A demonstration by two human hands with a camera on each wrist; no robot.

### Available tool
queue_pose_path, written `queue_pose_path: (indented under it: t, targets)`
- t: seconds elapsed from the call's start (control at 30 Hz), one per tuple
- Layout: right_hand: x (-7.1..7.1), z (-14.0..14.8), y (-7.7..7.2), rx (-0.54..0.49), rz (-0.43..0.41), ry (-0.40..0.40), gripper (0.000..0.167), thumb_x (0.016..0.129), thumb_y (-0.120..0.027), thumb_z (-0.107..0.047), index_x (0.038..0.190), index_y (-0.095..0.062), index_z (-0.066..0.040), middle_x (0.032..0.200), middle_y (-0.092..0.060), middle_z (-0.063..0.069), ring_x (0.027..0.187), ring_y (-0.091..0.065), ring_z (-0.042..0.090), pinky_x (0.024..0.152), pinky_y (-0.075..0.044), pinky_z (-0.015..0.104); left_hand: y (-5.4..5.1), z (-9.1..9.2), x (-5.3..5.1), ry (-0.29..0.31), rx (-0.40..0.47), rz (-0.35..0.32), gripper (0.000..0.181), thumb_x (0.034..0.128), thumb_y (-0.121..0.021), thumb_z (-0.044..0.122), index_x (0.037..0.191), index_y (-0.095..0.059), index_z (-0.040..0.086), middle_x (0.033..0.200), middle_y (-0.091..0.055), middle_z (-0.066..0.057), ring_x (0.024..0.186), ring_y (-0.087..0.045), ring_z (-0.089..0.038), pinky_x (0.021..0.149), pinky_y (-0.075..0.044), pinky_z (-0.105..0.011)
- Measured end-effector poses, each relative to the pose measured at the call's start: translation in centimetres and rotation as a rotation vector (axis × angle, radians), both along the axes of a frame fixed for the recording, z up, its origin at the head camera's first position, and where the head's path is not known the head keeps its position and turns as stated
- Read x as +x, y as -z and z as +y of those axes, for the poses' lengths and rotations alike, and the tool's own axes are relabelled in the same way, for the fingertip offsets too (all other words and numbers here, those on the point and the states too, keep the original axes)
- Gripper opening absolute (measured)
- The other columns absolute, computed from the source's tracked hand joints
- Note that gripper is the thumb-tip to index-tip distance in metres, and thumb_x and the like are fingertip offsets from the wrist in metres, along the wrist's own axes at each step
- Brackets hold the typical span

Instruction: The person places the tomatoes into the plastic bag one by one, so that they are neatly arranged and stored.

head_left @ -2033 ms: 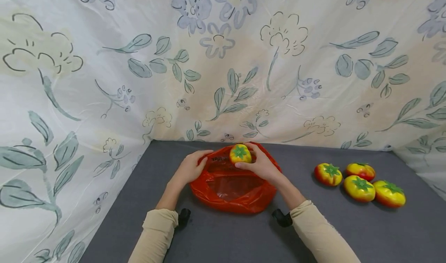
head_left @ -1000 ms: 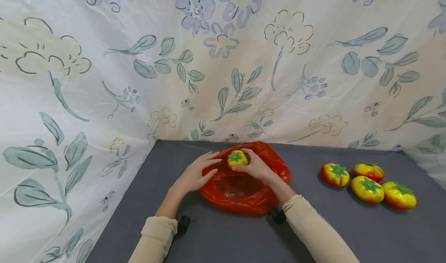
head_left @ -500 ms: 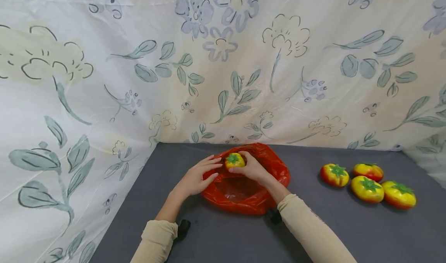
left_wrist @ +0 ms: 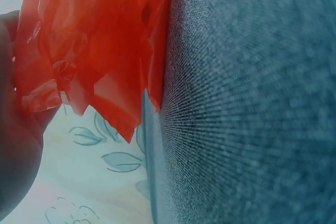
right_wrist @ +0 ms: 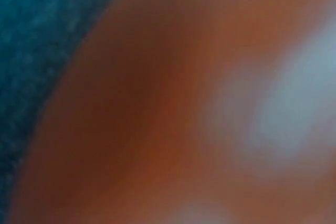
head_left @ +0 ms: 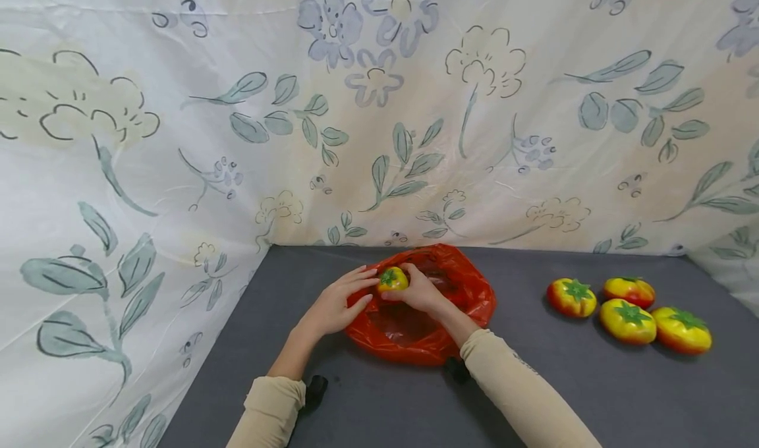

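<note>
- Red bag [head_left: 409,352]: at its mouth, I see the right hand [head_left: 422,292] pinching a fruit [head_left: 391,278].
- Left hand [head_left: 335,302] touches its left rim, fingers spread.
- Right wrist view: blurred.

Just below the centre of the frame, the right hand [head_left: 418,292] holds a yellow fruit [head_left: 393,278] with a green leafy top at the open mouth of a red plastic bag [head_left: 403,354]. The left hand [head_left: 333,305], fingers spread, touches the bag's left rim. Four red-and-yellow fruits [head_left: 627,326] sit clustered at right on a dark grey table [head_left: 534,395]. Flower-patterned cloth [head_left: 356,165] fills the upper frame.
</note>
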State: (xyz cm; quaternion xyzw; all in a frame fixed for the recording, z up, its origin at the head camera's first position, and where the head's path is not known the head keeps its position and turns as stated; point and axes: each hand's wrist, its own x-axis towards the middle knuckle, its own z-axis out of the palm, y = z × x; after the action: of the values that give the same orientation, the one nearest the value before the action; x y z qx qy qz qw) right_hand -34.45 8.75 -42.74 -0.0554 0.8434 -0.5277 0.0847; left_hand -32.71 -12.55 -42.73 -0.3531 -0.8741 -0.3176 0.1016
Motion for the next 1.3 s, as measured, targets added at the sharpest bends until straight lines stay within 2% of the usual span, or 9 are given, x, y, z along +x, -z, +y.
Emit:
queue_pose_path:
  t: [0.3, 0.57, 0.77, 1.1, 1.3]
  targets:
    - [0.0, -0.9, 0.2, 0.036, 0.047, -0.024, 0.078, 0.078, -0.08, -0.028, 0.138, -0.038, -0.001, 0.124, -0.053, 0.016, 0.103, -0.055, 0.027, 0.092, -0.047, 0.043, 0.0, 0.1, -0.1, -0.004, 0.009, 0.011, 0.039, 0.0894, -0.066, 0.012, 0.128, -0.062, 0.011, 0.138, -0.052, -0.003, 0.135, -0.036, -0.018, 0.105, -0.034, -0.044]
    - [-0.1, -1.3, 0.8, 0.179, 0.094, -0.057, 0.079, 0.082, -0.074, -0.039, 0.14, -0.037, 0.0, 0.123, -0.054, 0.016, 0.099, -0.056, 0.026, 0.088, -0.048, 0.042, 0.0, 0.3, 0.2, 0.004, 0.008, 0.025, 0.039, 0.0905, -0.065, 0.014, 0.128, -0.061, 0.008, 0.137, -0.052, -0.005, 0.135, -0.036, -0.021, 0.105, -0.034, -0.046]
    - [0.1, -1.2, 0.5, 0.21, 0.093, -0.074, 0.08, 0.084, -0.071, -0.039, 0.142, -0.033, 0.001, 0.123, -0.053, 0.018, 0.098, -0.055, 0.027, 0.087, -0.048, 0.041, 0.2, 0.4, -0.1, 0.021, 0.025, 0.036, 0.038, 0.0903, -0.065, 0.013, 0.128, -0.061, 0.007, 0.137, -0.052, -0.005, 0.134, -0.037, -0.021, 0.105, -0.033, -0.046]
    - [0.7, -1.0, 0.7, 0.241, 0.059, -0.026, 0.083, 0.083, -0.07, -0.046, 0.141, -0.033, 0.001, 0.125, -0.052, 0.018, 0.101, -0.055, 0.027, 0.09, -0.047, 0.044, 0.8, 0.8, -1.1, 0.047, 0.03, 0.055, 0.037, 0.091, -0.065, 0.012, 0.127, -0.062, 0.008, 0.137, -0.053, -0.005, 0.134, -0.038, -0.019, 0.106, -0.033, -0.043]
    - [0.6, -0.6, 0.6, 0.265, 0.068, 0.017, 0.08, 0.084, -0.07, -0.046, 0.139, -0.036, 0.001, 0.125, -0.053, 0.019, 0.103, -0.054, 0.029, 0.092, -0.045, 0.046, 0.4, 1.4, -1.2, 0.051, 0.032, 0.039, 0.037, 0.0909, -0.064, 0.012, 0.127, -0.062, 0.007, 0.137, -0.052, -0.006, 0.134, -0.038, -0.021, 0.105, -0.034, -0.045]
